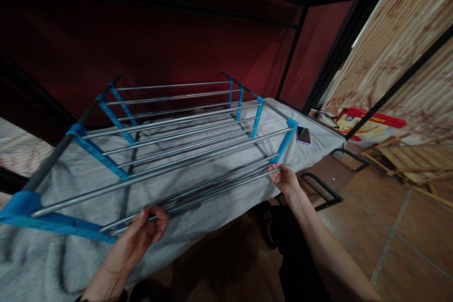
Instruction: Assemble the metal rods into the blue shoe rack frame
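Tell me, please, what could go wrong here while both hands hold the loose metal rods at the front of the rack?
1. The rods are gripped only at their ends by the left hand and right hand; one might slip out and fall.
2. The phone lies near the bed edge, beside the rack; a swinging rod could perhaps knock it off.
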Demonstrator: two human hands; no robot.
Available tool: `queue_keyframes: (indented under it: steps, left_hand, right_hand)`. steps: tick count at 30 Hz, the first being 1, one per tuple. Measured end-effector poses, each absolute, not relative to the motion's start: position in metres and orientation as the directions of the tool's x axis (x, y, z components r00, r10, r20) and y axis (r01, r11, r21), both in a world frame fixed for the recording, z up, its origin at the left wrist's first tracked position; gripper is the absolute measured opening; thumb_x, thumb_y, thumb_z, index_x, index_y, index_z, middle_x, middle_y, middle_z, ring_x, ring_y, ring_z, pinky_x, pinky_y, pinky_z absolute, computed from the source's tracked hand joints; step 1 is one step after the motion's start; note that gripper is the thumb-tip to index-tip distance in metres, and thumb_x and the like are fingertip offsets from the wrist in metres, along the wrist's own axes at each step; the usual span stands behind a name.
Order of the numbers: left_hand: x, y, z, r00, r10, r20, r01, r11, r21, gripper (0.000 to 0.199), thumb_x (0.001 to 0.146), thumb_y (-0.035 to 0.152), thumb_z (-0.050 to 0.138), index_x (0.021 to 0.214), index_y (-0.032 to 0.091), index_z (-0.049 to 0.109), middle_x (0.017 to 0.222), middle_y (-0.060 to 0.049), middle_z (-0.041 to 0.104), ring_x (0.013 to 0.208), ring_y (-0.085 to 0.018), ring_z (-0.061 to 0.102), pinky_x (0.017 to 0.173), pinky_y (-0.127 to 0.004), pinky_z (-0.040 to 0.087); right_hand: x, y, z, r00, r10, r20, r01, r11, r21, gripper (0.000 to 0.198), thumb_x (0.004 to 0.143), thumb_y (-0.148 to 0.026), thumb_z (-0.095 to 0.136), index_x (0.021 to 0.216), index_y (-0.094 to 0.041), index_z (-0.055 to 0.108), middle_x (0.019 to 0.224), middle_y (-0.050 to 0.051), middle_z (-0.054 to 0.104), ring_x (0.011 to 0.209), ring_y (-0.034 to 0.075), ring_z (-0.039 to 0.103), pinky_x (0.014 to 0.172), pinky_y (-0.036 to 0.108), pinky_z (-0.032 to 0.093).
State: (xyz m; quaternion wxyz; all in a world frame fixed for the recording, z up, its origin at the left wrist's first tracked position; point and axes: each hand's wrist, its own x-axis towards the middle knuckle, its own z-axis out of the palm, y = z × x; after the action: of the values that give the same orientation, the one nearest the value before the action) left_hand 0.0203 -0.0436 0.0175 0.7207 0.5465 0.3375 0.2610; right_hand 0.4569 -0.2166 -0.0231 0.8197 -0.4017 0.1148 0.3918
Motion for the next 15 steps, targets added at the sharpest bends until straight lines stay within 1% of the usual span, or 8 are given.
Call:
queue_keyframes:
  steps: [4, 9, 12, 15]
  left_hand:
    - [0.031, -0.05, 0.013, 0.644, 0.723, -0.25, 0.003, 0.324, 0.946, 0.054, 0.082, 0.07, 0.056, 0.084, 0.017, 0.063, 0.072, -0.005, 0.058, 0.061, -0.015, 0.051, 0.051, -0.028, 0.041]
    - [0.047, -0.059, 0.009, 0.693, 0.654, -0.304, -0.055, 0.468, 0.882, 0.051, 0.082, 0.065, 0.063, 0.097, 0.016, 0.066, 0.079, -0.007, 0.064, 0.064, -0.016, 0.057, 0.055, -0.027, 0.044]
    - [0.056, -0.062, 0.006, 0.687, 0.65, -0.325, -0.101, 0.529, 0.842, 0.047, 0.08, 0.056, 0.07, 0.098, 0.013, 0.067, 0.082, -0.01, 0.068, 0.069, -0.017, 0.061, 0.06, -0.028, 0.049]
    - [0.063, -0.065, 0.002, 0.664, 0.664, -0.344, -0.177, 0.586, 0.791, 0.035, 0.082, 0.042, 0.073, 0.096, 0.01, 0.069, 0.079, -0.011, 0.068, 0.069, -0.018, 0.062, 0.064, -0.028, 0.053]
  right_hand:
    - [0.441, -0.212, -0.02, 0.616, 0.599, -0.512, -0.772, 0.33, -0.543, 0.023, 0.097, -0.017, 0.042, 0.079, -0.023, 0.055, 0.064, 0.0, 0.067, 0.063, 0.015, 0.07, 0.062, 0.027, 0.061]
    - [0.417, -0.202, -0.014, 0.584, 0.637, -0.503, -0.766, 0.229, -0.6, 0.026, 0.098, -0.017, 0.04, 0.078, -0.021, 0.055, 0.065, 0.001, 0.069, 0.062, 0.013, 0.07, 0.065, 0.025, 0.06]
    - [0.405, -0.198, -0.006, 0.561, 0.669, -0.488, -0.76, 0.182, -0.624, 0.021, 0.096, -0.014, 0.043, 0.081, -0.018, 0.058, 0.074, 0.005, 0.073, 0.065, 0.014, 0.071, 0.067, 0.026, 0.06]
    - [0.405, -0.203, 0.004, 0.518, 0.731, -0.445, -0.716, 0.085, -0.693, 0.017, 0.092, -0.012, 0.047, 0.09, -0.016, 0.063, 0.084, 0.008, 0.075, 0.07, 0.016, 0.072, 0.071, 0.028, 0.06]
